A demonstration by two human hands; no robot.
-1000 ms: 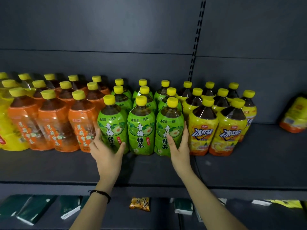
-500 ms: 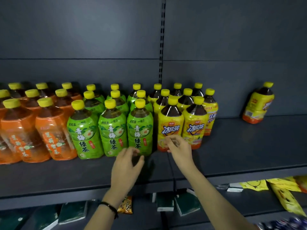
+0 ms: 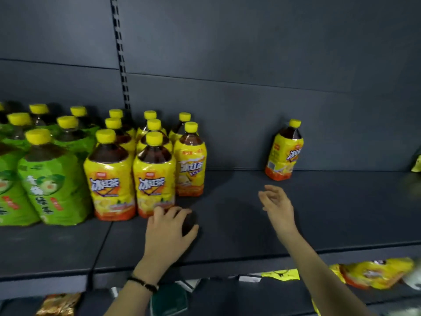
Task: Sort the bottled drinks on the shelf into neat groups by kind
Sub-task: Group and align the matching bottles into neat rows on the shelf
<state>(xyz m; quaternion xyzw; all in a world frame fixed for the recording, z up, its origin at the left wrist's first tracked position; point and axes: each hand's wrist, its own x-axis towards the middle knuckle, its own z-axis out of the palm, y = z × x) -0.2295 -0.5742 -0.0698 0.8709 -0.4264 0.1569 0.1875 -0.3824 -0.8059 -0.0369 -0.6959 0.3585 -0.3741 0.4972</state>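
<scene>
— What sits on the shelf [image 3: 296, 215]?
— Green-label bottles [image 3: 52, 179] at its left end, blurred and cut off by the frame; a block of yellow-label bottles [image 3: 145, 169] beside them, back rows half hidden; one lone yellow bottle [image 3: 284, 151] upright near the back edge, well apart.
— And the hands?
— The left hand [image 3: 168, 233] lies spread, empty, before the block. The right hand [image 3: 275, 204] hovers with loose fingers — holding nothing.
</scene>
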